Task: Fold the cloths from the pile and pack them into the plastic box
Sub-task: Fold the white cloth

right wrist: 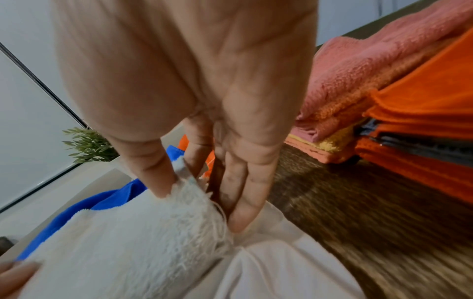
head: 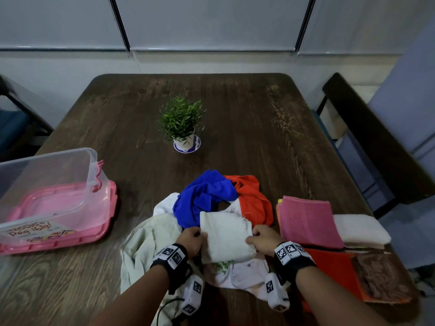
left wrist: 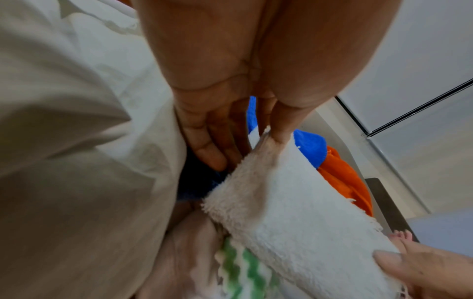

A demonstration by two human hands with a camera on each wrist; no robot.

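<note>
A folded white fluffy cloth [head: 226,234] [left wrist: 294,212] [right wrist: 115,242] lies on top of the loose pile at the table's near edge. My left hand [head: 191,236] [left wrist: 256,129] pinches its left edge between thumb and fingers. My right hand [head: 261,236] [right wrist: 202,182] pinches its right edge the same way. Under and behind it lie a blue cloth [head: 202,196], an orange cloth [head: 254,196], a pale beige cloth [head: 146,245] and a white cloth with a green print [head: 235,271]. The clear plastic box [head: 47,184] stands at the left on its pink lid [head: 98,222].
Folded cloths are stacked at the right: pink [head: 308,220], cream [head: 360,229], orange [head: 329,262] and brown patterned [head: 379,276]. A small potted plant [head: 183,123] stands mid-table. A dark chair [head: 376,142] is beside the table's right edge.
</note>
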